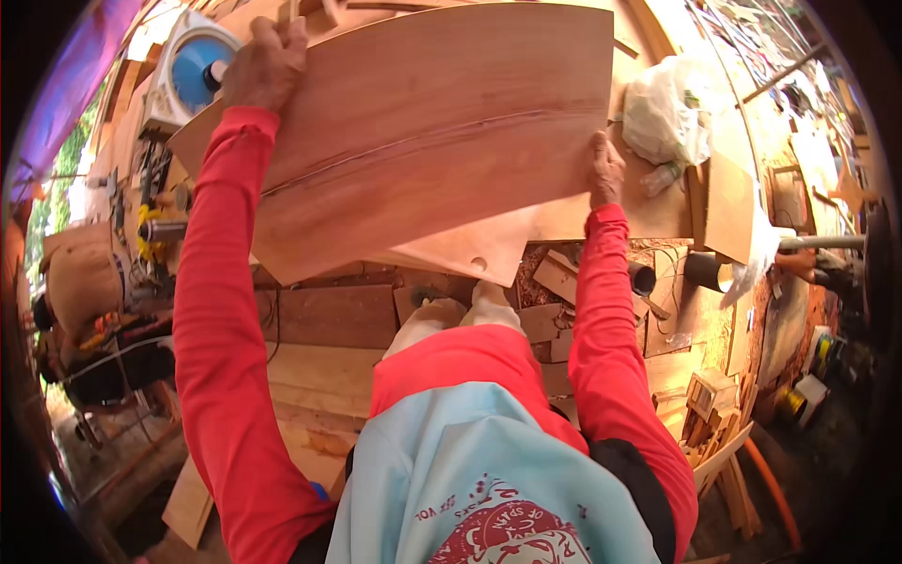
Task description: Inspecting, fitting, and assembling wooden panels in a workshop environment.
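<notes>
A broad reddish-brown wooden panel (442, 85) with a dark lengthwise streak and a pale line is tilted in front of me. My left hand (268, 66) is closed on its far left edge, with the arm stretched out. At its right edge, my right hand (606, 171) grips the side with the fingers partly hidden behind the board. Under the held panel, a lighter wooden board (474, 246) with a round hole near its corner sticks out toward me.
A white-framed fan-like thing (195, 70) with a blue round middle stands beside my left hand. To the right lies a white plastic bag (667, 108). Another person (85, 277) is at the left. Wood offcuts (719, 404) are piled at the lower right.
</notes>
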The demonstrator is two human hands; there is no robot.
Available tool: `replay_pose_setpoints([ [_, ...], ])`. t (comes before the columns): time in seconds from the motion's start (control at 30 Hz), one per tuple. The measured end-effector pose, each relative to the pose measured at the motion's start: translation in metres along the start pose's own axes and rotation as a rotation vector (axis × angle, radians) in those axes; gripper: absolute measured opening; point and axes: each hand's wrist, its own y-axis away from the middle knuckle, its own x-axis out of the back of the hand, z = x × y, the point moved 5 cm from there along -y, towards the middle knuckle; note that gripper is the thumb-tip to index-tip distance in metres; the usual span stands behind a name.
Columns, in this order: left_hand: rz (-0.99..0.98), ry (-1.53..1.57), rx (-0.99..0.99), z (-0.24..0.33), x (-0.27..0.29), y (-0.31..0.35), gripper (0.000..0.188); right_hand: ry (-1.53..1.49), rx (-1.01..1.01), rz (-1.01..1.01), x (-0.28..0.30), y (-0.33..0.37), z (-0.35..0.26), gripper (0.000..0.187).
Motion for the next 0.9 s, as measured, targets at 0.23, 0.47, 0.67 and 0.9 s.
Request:
replay_pose_setpoints([
  [0.23,-0.367,0.065,0.214,-0.055,-0.129,0.078,0.063,0.184,-0.015,0.117,0.020,0.046,0.006,0.057],
  [0.47,-0.511,0.222,0.302,-0.072,-0.214,0.135,0.067,0.201,-0.088,0.121,0.035,0.060,0.012,0.055],
  [0.67,-0.438,0.428,0.362,-0.069,-0.214,0.153,0.054,0.262,-0.058,0.094,0.023,0.056,0.003,0.056],
  [0.9,0.024,1.237,0.435,-0.136,-0.085,0.185,0.025,0.397,-0.166,0.052,0.048,0.034,0.057,0.058],
])
